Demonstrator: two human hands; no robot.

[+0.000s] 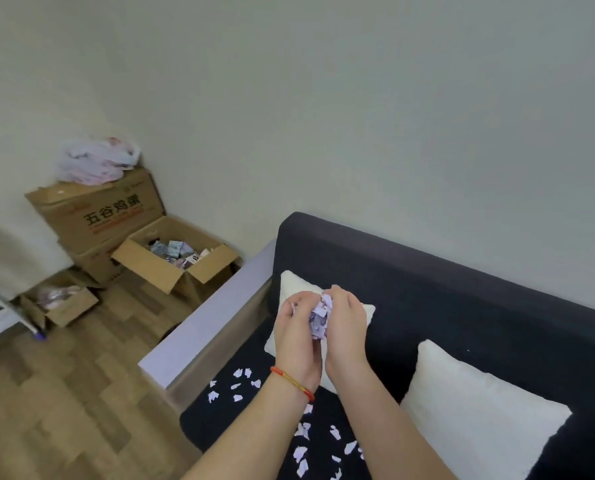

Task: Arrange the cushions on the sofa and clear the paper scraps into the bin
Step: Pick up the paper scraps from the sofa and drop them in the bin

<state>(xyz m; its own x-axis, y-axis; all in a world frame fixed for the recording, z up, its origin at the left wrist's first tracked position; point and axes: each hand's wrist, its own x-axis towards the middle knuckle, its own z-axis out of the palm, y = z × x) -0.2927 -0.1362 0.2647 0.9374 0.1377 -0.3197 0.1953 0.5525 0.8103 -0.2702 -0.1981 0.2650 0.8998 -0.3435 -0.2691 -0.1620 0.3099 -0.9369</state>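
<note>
A wad of pale lilac paper scraps [320, 318] is cupped between two hands above a dark sofa [427, 289].

The far white cushion [291, 284] is largely hidden behind the left hand [298, 336] and right hand [346, 327], both curled closed around the wad. The near white cushion [476, 414] leans on the backrest. Loose torn scraps [235, 388] are scattered on the seat, partly covered by the forearms. Open cardboard boxes [171, 261] stand beyond the armrest; no bin is made out.
</note>
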